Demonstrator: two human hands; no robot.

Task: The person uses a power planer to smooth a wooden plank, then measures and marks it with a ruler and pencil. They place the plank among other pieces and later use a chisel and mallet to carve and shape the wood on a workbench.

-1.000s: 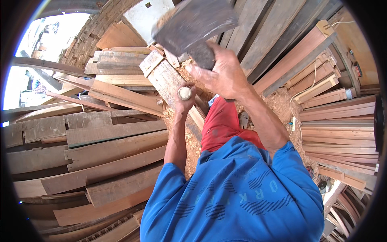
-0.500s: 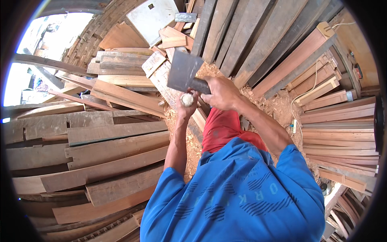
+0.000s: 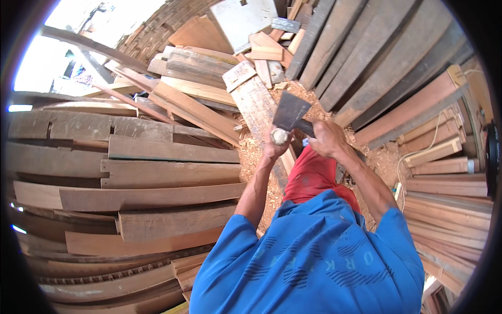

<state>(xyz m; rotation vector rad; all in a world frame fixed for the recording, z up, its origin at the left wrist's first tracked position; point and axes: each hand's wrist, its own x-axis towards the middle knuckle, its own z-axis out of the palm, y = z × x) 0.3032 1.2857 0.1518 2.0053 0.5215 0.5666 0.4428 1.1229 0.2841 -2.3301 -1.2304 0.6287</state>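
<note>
My right hand is closed round the short dark handle of a hatchet, whose broad grey blade lies up and to the left of the fist. Just below the blade, my left hand grips a round wooden piece; only its pale, roundish top end shows, and the rest is hidden by the hand. In this view the blade's lower edge comes right by that end, but whether they touch I cannot tell. A worn, pale-stained plank runs beyond both hands.
Stacked boards fill the left side, close to my left forearm. Long dark beams lean at the far right, with more stacked timber near my right elbow. Wood shavings cover the floor. A white panel stands at the back.
The whole view has shifted, so the surroundings and hands appear farther right and mostly lower. The hatchet blade has turned slightly; both hands keep their holds.
</note>
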